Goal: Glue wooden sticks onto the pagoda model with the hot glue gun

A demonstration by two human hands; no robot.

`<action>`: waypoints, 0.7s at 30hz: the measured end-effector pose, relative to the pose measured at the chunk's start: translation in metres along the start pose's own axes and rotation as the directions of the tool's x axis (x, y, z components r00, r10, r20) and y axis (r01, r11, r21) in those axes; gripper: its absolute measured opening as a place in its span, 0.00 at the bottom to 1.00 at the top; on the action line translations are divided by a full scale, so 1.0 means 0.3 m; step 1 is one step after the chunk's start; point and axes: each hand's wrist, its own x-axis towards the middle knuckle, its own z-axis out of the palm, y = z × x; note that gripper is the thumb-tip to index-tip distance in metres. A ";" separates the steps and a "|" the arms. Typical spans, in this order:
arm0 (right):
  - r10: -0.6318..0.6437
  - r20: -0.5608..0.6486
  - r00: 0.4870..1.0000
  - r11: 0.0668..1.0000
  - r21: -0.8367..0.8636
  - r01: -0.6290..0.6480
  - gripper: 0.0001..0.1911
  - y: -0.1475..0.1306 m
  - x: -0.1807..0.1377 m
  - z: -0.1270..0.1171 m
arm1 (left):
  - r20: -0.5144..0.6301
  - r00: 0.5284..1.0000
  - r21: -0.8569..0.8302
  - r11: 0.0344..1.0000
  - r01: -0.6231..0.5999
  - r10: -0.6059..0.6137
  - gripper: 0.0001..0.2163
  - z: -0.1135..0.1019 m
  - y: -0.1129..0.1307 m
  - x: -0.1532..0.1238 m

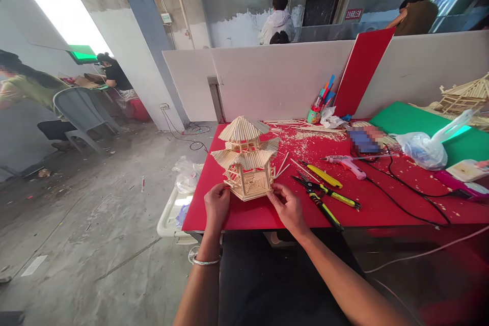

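Observation:
A small two-tiered pavilion model [246, 160] made of thin wooden sticks stands near the front left corner of a red table [367, 204]. My left hand [216, 205] grips the model's base on its left side, fingers curled against it. My right hand [287, 206] pinches the base on the right side. A metal bangle sits on my left wrist.
Yellow-handled pliers and cutters [324, 191], a glue gun [346, 164] with black cords, loose sticks and sawdust [313, 135], a pen cup [315, 112], a plastic bag [424, 148], a green mat [412, 119] and another stick model [464, 96] lie on the table. Several people sit beyond the white partition and at left.

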 end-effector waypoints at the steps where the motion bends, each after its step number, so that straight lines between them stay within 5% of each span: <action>1: 0.002 0.000 1.000 1.000 0.000 -0.002 0.19 -0.002 -0.001 0.000 | 0.000 1.000 -0.002 1.000 -0.001 0.001 0.14 0.000 -0.001 0.000; 21: 0.005 -0.003 1.000 1.000 -0.022 -0.006 0.19 -0.012 -0.002 -0.002 | -0.007 1.000 0.018 1.000 -0.017 0.017 0.14 -0.003 0.008 -0.004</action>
